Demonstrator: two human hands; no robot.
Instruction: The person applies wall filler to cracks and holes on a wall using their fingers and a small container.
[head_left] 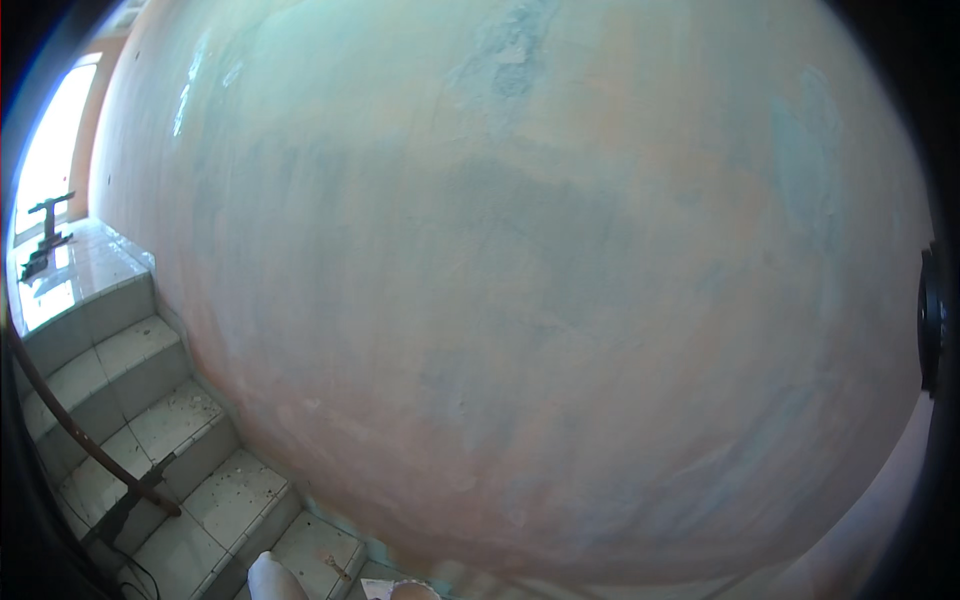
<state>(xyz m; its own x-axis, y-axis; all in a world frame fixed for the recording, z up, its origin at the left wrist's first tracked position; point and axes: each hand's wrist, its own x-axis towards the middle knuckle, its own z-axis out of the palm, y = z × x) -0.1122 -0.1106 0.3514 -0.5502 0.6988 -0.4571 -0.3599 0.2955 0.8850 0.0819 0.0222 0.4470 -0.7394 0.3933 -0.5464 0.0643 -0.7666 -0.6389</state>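
Note:
Neither of my hands can be made out in the head view. A large plastered wall [520, 280], patchy pink, grey and pale green, fills most of the view. At the bottom edge a pale, rounded object [275, 580] is cut off by the frame, too little of it showing to name. Just right of it sit a small white flat piece [375, 588] and the rim of a round object [415, 590], both also cut off.
White-tiled steps [228, 500] climb along the wall at the left to a landing [110, 265] by a bright opening [55, 130]. A dark metal object [48, 235] stands there. A brown pole [90, 440] slants over the steps. A dark object [928, 320] shows at the right edge.

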